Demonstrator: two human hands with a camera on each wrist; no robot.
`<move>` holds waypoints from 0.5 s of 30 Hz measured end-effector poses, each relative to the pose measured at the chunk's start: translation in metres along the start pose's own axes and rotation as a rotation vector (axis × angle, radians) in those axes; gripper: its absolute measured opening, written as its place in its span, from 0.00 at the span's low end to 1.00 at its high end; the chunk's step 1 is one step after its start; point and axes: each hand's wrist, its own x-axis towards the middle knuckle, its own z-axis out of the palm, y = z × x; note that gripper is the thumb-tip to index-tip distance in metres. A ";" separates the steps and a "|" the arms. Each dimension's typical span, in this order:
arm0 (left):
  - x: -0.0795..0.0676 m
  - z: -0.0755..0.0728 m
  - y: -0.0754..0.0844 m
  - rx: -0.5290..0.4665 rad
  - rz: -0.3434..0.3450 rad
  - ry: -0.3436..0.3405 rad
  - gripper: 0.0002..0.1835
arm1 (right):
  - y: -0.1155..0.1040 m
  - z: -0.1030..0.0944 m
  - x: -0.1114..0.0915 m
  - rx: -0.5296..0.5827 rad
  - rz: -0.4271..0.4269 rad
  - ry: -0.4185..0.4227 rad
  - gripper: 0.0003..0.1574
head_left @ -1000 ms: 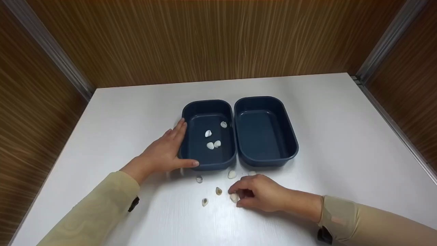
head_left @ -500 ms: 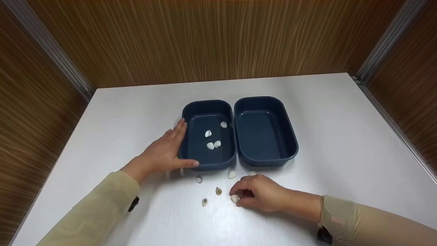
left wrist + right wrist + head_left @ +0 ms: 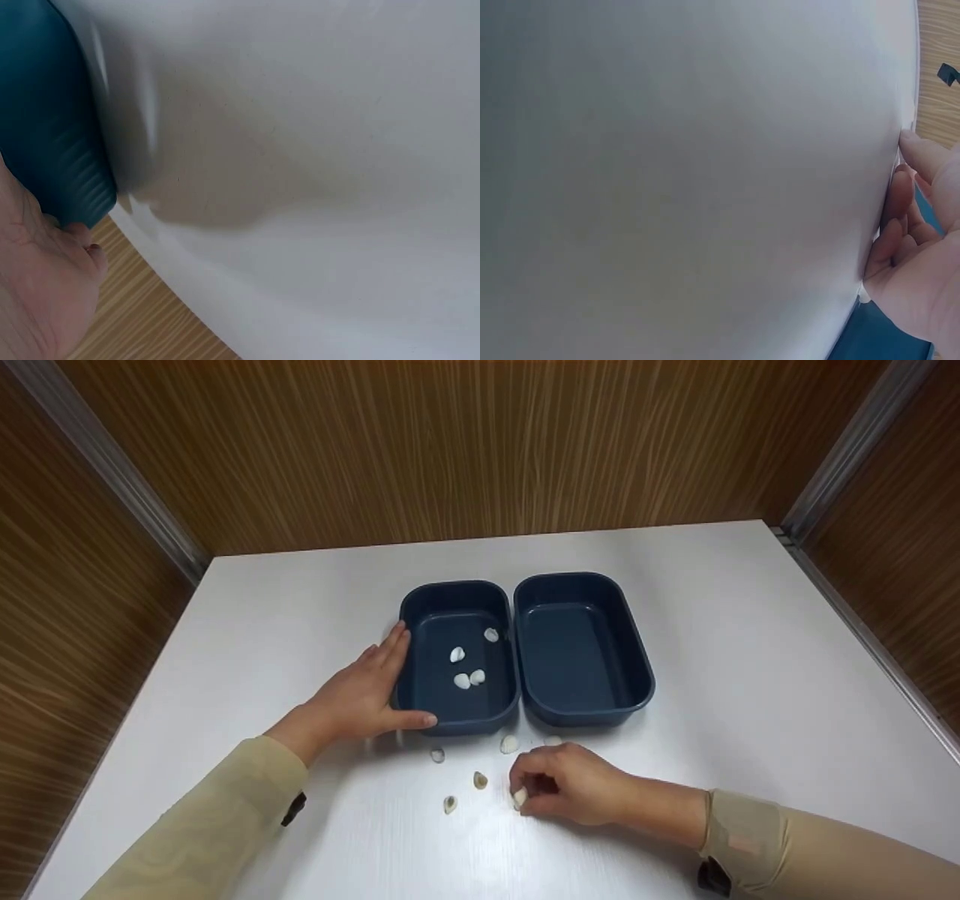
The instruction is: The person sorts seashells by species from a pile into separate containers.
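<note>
My left hand [image 3: 356, 701] lies along the left side of a dark blue tray [image 3: 439, 705], its thumb on the front rim and its fingers extended. Several small white seashells [image 3: 457, 654] lie inside that tray. In front of the trays, my right hand [image 3: 574, 784] pinches a pale seashell [image 3: 520, 797] between thumb and forefinger, low over the white table. To its left lie two brownish-marked shells [image 3: 481, 780]. The right wrist view shows the right hand [image 3: 922, 240] at its edge; the pinched shell is hidden there.
A second dark blue tray [image 3: 574, 660] stands right beside the first, with nothing visible in it. More loose shells [image 3: 509, 744] lie near the trays' front edges, one partly behind my right hand. Wood-grain panels [image 3: 480, 450] enclose the table's back and sides.
The fingers of my right hand have drawn in around the shell, which has tilted and shifted slightly right. My left hand stays on the tray.
</note>
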 end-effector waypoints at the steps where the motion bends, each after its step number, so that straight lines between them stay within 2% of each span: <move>1: 0.000 0.000 0.000 0.000 -0.002 0.000 0.74 | 0.000 0.000 0.000 -0.003 -0.003 0.004 0.14; 8: 0.000 0.000 0.001 -0.008 -0.008 -0.002 0.74 | -0.002 -0.002 -0.002 -0.015 -0.023 0.026 0.14; 15: 0.000 -0.001 0.001 -0.012 -0.007 -0.006 0.74 | -0.004 -0.003 -0.002 -0.017 -0.024 0.013 0.12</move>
